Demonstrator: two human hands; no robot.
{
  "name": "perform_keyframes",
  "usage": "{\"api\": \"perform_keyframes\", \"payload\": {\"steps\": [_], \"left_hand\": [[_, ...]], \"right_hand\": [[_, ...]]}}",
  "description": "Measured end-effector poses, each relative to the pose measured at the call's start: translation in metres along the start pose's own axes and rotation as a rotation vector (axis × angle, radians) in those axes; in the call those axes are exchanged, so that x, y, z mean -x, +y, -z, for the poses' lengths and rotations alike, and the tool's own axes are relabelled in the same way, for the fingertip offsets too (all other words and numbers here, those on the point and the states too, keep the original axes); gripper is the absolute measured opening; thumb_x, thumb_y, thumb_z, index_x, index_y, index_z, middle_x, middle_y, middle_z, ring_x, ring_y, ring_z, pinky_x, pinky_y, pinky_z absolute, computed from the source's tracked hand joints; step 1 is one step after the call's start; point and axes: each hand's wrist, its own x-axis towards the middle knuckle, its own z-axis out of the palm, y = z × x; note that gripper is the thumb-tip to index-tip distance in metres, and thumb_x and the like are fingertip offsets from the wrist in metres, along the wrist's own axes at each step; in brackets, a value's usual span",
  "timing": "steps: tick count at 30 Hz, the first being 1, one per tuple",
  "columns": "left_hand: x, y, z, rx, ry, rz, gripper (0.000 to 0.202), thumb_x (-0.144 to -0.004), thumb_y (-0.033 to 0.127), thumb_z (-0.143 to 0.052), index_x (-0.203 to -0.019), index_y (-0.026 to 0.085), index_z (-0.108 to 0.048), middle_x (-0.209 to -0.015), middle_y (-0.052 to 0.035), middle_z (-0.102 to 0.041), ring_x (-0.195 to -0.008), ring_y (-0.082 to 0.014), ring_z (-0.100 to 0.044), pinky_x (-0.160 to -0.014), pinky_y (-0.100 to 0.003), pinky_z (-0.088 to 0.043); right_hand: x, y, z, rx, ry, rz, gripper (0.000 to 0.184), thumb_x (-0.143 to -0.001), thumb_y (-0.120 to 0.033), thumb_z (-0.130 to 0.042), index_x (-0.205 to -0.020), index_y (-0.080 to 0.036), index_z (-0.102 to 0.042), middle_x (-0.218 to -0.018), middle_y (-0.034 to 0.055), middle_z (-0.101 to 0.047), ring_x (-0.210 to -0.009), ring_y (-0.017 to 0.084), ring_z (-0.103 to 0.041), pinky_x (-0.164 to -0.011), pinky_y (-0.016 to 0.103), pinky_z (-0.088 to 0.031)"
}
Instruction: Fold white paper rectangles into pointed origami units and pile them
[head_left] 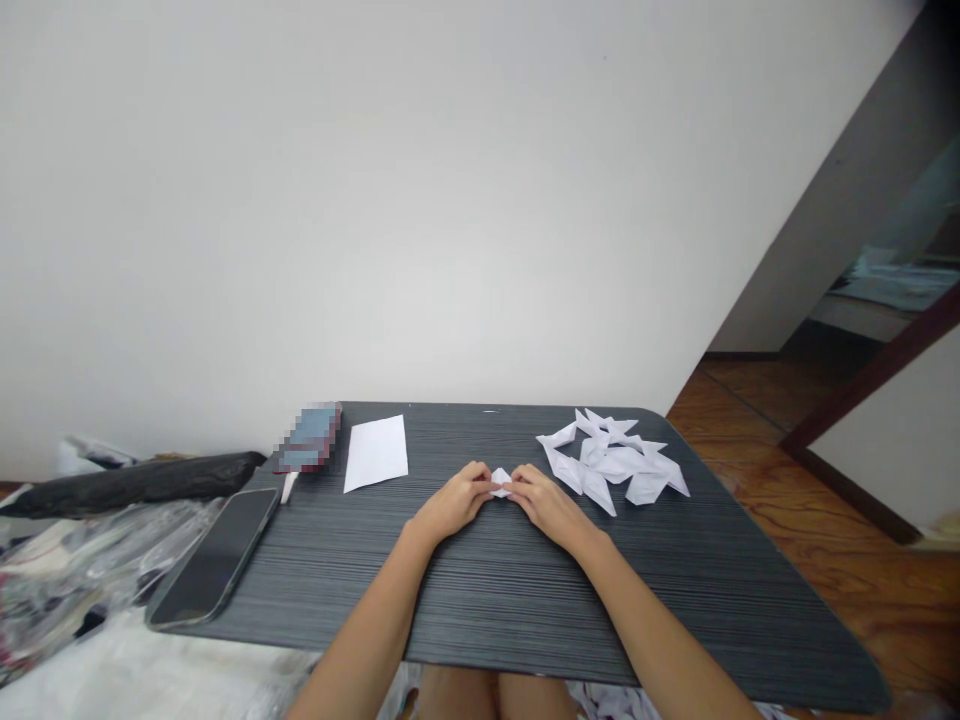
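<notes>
Between my two hands is a small piece of folded white paper (501, 480), its pointed top showing above the fingertips. My left hand (459, 500) pinches it from the left side. From the right, my right hand (545, 504) grips it with thumb and fingers. The lower part of the paper is hidden behind the fingers. Just right of my right hand lies a loose pile of folded white paper shapes (611, 462) with pointed ends. A flat white paper sheet (376, 453) rests to the left of my left hand.
The dark table (517, 610) stands against a white wall (480, 200). A phone (215, 560) lies on its left edge, and a blurred blue-and-red item (309, 438) sits at the back left. Plastic-wrapped things (112, 550) are piled left of the table; wooden floor (840, 510) shows at right.
</notes>
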Motion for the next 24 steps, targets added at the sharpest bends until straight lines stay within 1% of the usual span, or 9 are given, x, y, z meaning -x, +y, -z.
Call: {"api": "perform_keyframes", "payload": {"steps": [3, 6, 8, 10, 14, 16, 18, 20, 24], "left_hand": [[-0.001, -0.002, -0.001, 0.044, 0.033, 0.041, 0.024, -0.082, 0.020, -0.040, -0.095, 0.018, -0.060, -0.086, -0.0045, -0.053, -0.081, -0.0126, -0.048, -0.075, -0.024, -0.039], [-0.003, -0.004, -0.002, 0.098, 0.092, 0.155, 0.021, -0.080, 0.023, -0.045, -0.091, 0.016, -0.061, -0.076, -0.0025, -0.056, -0.069, -0.0110, -0.050, -0.066, -0.022, -0.039], [-0.005, -0.005, -0.003, 0.111, 0.145, 0.253, 0.018, -0.077, 0.026, -0.049, -0.082, 0.015, -0.062, -0.069, -0.0014, -0.057, -0.062, -0.0102, -0.049, -0.061, -0.021, -0.038], [-0.006, -0.006, -0.005, 0.096, 0.188, 0.317, 0.018, -0.075, 0.028, -0.051, -0.073, 0.014, -0.063, -0.066, -0.0014, -0.057, -0.059, -0.0101, -0.048, -0.059, -0.021, -0.037], [-0.008, -0.007, -0.010, 0.036, 0.195, 0.322, 0.021, -0.077, 0.025, -0.048, -0.066, 0.015, -0.063, -0.064, -0.0020, -0.056, -0.061, -0.0111, -0.048, -0.061, -0.022, -0.036], [-0.009, -0.006, -0.011, 0.016, 0.192, 0.322, 0.019, -0.077, 0.022, -0.047, -0.067, 0.015, -0.062, -0.064, -0.0019, -0.056, -0.063, -0.0118, -0.048, -0.063, -0.023, -0.036], [-0.009, -0.006, -0.012, 0.015, 0.196, 0.340, 0.016, -0.076, 0.020, -0.047, -0.070, 0.016, -0.060, -0.065, -0.0015, -0.057, -0.064, -0.0123, -0.049, -0.064, -0.024, -0.036], [-0.010, -0.005, -0.012, 0.025, 0.192, 0.357, 0.013, -0.076, 0.020, -0.048, -0.071, 0.016, -0.059, -0.066, -0.0012, -0.058, -0.065, -0.0126, -0.049, -0.064, -0.024, -0.036], [-0.011, -0.005, -0.012, 0.039, 0.161, 0.389, 0.010, -0.073, 0.018, -0.050, -0.067, 0.015, -0.057, -0.066, -0.0016, -0.057, -0.065, -0.0131, -0.048, -0.064, -0.025, -0.036]], "right_hand": [[0.000, 0.002, -0.002, -0.083, 0.035, -0.043, 0.020, -0.081, -0.016, -0.041, -0.080, -0.017, -0.061, -0.081, 0.0048, -0.052, -0.079, 0.015, -0.048, -0.071, 0.029, -0.041], [-0.002, 0.006, -0.005, -0.178, 0.079, -0.150, 0.021, -0.080, -0.019, -0.042, -0.069, -0.016, -0.060, -0.074, 0.0033, -0.054, -0.071, 0.013, -0.050, -0.067, 0.026, -0.040], [-0.005, 0.009, -0.008, -0.233, 0.106, -0.263, 0.016, -0.077, -0.022, -0.046, -0.071, -0.016, -0.059, -0.067, 0.0015, -0.054, -0.062, 0.012, -0.049, -0.060, 0.024, -0.039], [-0.007, 0.013, -0.010, -0.274, 0.127, -0.363, 0.013, -0.074, -0.024, -0.050, -0.075, -0.016, -0.060, -0.063, 0.0004, -0.054, -0.056, 0.011, -0.047, -0.055, 0.023, -0.037], [-0.011, 0.018, -0.011, -0.256, 0.124, -0.429, 0.016, -0.071, -0.024, -0.050, -0.065, -0.016, -0.062, -0.062, 0.0018, -0.056, -0.057, 0.013, -0.049, -0.057, 0.024, -0.036], [-0.012, 0.018, -0.011, -0.259, 0.118, -0.469, 0.016, -0.071, -0.023, -0.049, -0.066, -0.015, -0.063, -0.062, 0.0023, -0.058, -0.058, 0.013, -0.050, -0.057, 0.024, -0.036], [-0.013, 0.017, -0.010, -0.268, 0.125, -0.518, 0.015, -0.069, -0.023, -0.050, -0.067, -0.015, -0.063, -0.060, 0.0021, -0.058, -0.056, 0.013, -0.050, -0.056, 0.023, -0.036], [-0.014, 0.015, -0.010, -0.247, 0.138, -0.554, 0.014, -0.068, -0.023, -0.052, -0.064, -0.014, -0.062, -0.057, 0.0018, -0.058, -0.055, 0.013, -0.050, -0.054, 0.023, -0.035], [-0.016, 0.014, -0.009, -0.233, 0.114, -0.612, 0.009, -0.065, -0.021, -0.055, -0.060, -0.015, -0.059, -0.056, 0.0011, -0.057, -0.055, 0.012, -0.051, -0.056, 0.022, -0.036]]}}
